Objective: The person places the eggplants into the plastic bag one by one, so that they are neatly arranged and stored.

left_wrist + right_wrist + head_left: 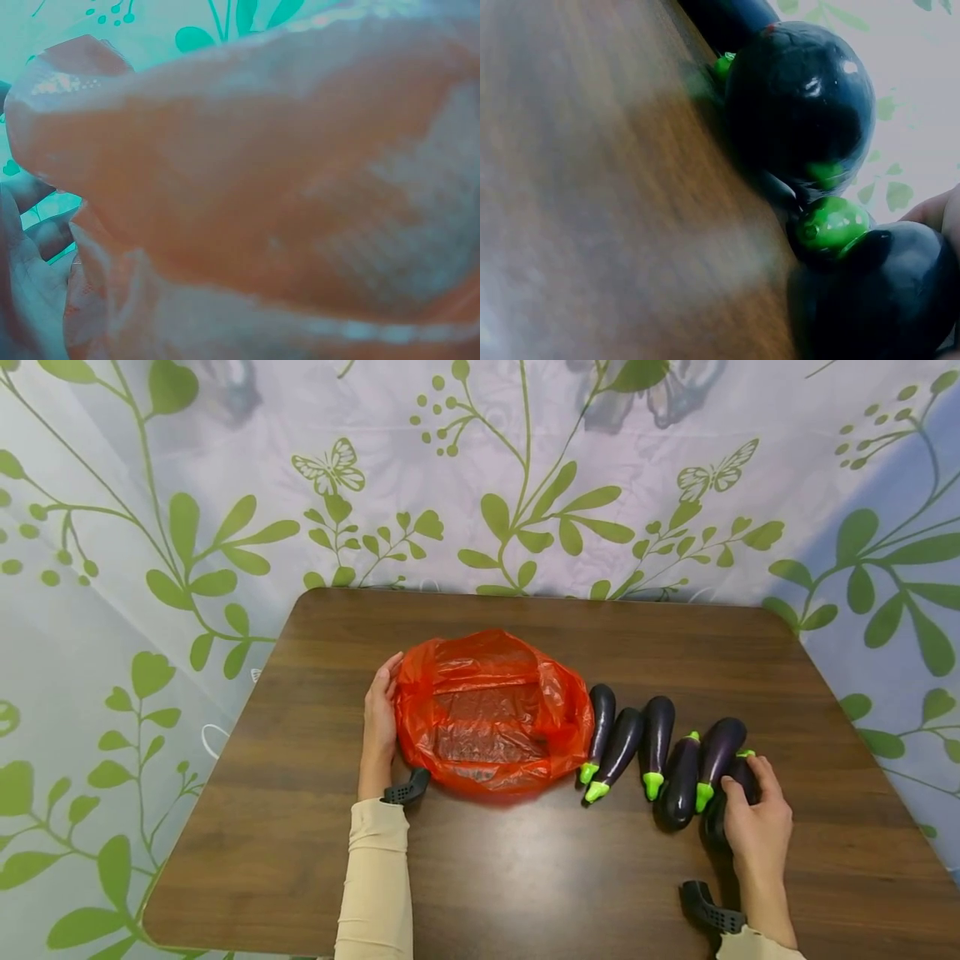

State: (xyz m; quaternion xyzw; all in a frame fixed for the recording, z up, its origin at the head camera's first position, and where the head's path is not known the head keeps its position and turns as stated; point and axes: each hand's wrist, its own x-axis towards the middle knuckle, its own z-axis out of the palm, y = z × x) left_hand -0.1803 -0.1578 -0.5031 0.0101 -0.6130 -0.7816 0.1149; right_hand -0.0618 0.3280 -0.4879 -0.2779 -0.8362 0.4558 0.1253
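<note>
A red plastic bag (566,706) stands with its mouth spread wide on the table. Along its left outer side lies my left hand (381,714), touching the plastic with extended fingers; in the left wrist view the bag (225,172) fills most of the picture. My right hand (761,827) grips the rightmost eggplant (715,828), thumb on one side and fingers on the other. That dark, glossy eggplant (885,300) is close to the camera in the right wrist view. Several more eggplants (657,735) with bright green caps lie in a row between bag and hand.
The brown wooden table (525,877) has rounded corners. Behind it hangs a pale curtain (420,468) with green leaves and butterflies. The leftmost eggplant (600,722) lies against the bag's right side. A black wrist mount (708,910) sits by the right sleeve.
</note>
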